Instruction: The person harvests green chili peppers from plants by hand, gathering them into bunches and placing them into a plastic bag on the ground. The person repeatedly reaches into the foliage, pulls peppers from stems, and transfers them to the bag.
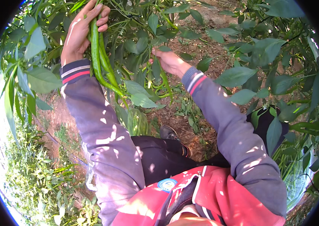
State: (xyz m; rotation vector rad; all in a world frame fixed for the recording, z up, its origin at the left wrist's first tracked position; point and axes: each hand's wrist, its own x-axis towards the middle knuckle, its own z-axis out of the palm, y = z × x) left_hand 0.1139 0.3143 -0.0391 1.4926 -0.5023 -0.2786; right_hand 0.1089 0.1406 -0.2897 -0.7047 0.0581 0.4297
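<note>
At the upper left, my left hand [84, 31] is closed around the stem ends of a few long green chili peppers [96, 53], which hang down over the sleeve. My right hand [168, 60] reaches in among the leaves of a pepper plant [137, 42] at upper centre. Its fingertips are partly covered by leaves, so what they touch cannot be told. Just below that hand hang slim green peppers [165, 82], one beside the fingers.
Leafy pepper plants [264, 50] crowd the right side. A clear plastic bag [296, 175] with green contents stands at lower right; another green-filled bag [138, 123] is near the knee. A dark shoe [168, 132] rests on soil. More plants [43, 172] grow at lower left.
</note>
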